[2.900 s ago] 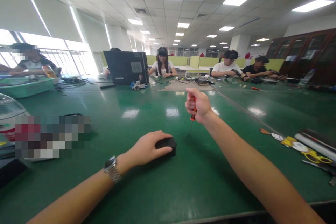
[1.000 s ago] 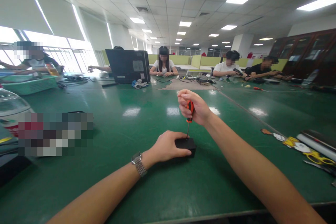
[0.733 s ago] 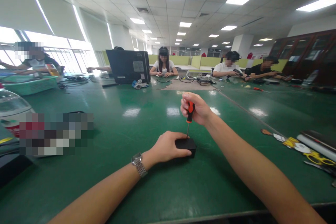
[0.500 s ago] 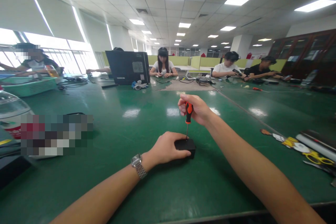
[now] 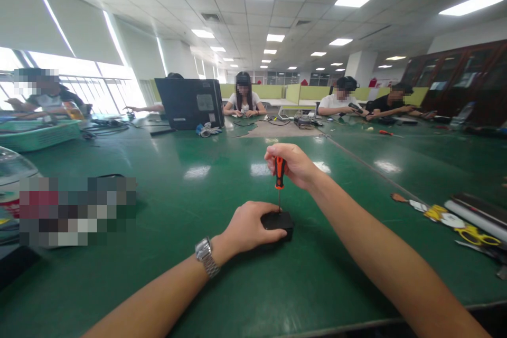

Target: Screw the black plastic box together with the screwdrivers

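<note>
A small black box (image 5: 277, 220) lies on the green tabletop (image 5: 190, 285) in front of me. My left hand (image 5: 249, 226) grips it from the left, thumb along the near side and fingers along the far side. Above it, my right hand (image 5: 295, 165) is closed around the top of a screwdriver (image 5: 279, 173) with an orange and black handle. The screwdriver stands nearly upright, its thin shaft reaching down to the far part of the box's top face. The tip is too small to make out.
Yellow scissors (image 5: 477, 236) and other tools lie at the right edge. A bottle (image 5: 16, 174) and a green basket (image 5: 43, 134) stand to the left. Across the table are a black computer case (image 5: 190, 104), gloves (image 5: 208, 129), another screwdriver (image 5: 386, 132) and several people working.
The screwdriver handle has turned a little in my right hand and stands slightly more upright. My left hand still holds the box in place. The whole view has shifted slightly.
</note>
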